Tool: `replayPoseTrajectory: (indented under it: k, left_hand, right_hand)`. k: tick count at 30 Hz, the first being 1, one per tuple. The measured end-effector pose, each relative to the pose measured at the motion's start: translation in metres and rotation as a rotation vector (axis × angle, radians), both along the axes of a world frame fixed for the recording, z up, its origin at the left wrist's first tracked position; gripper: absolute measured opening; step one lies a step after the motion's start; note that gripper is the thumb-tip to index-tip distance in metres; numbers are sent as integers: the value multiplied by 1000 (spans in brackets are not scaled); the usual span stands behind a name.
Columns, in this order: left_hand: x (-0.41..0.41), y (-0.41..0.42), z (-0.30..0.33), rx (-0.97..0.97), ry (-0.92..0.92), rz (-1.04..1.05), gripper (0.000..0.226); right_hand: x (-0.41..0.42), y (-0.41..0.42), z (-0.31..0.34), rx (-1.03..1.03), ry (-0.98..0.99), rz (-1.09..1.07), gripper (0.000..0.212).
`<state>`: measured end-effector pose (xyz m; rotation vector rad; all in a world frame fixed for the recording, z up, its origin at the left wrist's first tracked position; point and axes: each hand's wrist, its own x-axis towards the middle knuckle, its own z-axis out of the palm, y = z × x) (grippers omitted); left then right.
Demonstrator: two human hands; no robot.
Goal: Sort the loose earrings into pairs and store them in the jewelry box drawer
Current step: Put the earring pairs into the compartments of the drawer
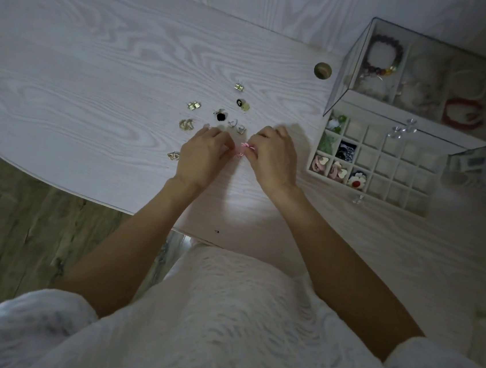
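Several loose earrings lie on the white table (98, 63): gold squares (239, 86), a black-and-gold pair (243, 104), gold ones (194, 106), a black one (220, 116), silver hearts (237, 125), gold hoops (186, 124) and one gold piece (173, 156). My right hand (271, 157) pinches a pink earring (247, 146). My left hand (204, 153) holds another pink earring (236, 155) close beside it. The jewelry box drawer (393, 166) stands pulled out at right, with earrings in its left cells.
The glass-topped jewelry box (420, 79) holds bracelets at the back right. A round hole (322, 70) sits in the table near it. A clear object (483, 170) stands right of the drawer. The table's front edge runs just before my body.
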<state>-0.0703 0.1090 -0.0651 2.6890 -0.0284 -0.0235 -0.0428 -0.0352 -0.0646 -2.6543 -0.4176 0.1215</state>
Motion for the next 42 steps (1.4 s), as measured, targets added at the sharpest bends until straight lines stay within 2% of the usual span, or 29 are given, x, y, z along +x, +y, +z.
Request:
replayPoseTrajectory:
  k: [3,7,9,12,15,19,23,26,30,34,38,42]
  left_hand:
    - [3,0,-2,18,29,-23,17]
    - [3,-3,-2,-22,33,-47,15]
    - [3,-5,-2,-39,46,-48,17]
    - [6,-21,10,-106,-50,-80,22]
    - [13,-52,30,-267,-101,-139,23]
    - [27,-103,49,-463,-57,-256,14]
    - [39,-149,53,-538,9,-306,11]
    - [48,-168,47,-597,60,-262,11]
    - [59,-181,35,-562,58,-242,9]
    - [63,-196,25,-475,52,-288,6]
    - [60,-200,15,-296,6,-452,22]
    - [55,-194,13,-164,-63,-495,29]
  right_hand:
    - [2,-9,10,98,14,-76,20]
    - [-6,-27,46,363,-49,-129,14]
    - [-13,-45,58,512,-20,-210,10]
    - [-18,-84,55,637,55,-401,6]
    - [-16,-123,41,600,38,-534,12]
    - [-10,-158,27,498,13,-565,3]
    - [1,-167,19,410,-33,-577,7]
    - [8,-170,12,318,23,-528,7]
    - [5,-172,14,142,-33,-437,15]
    - [-9,-184,13,-3,1,-475,19]
    - [-16,-192,13,37,53,-511,26]
    - [-15,-192,13,76,18,-508,25]
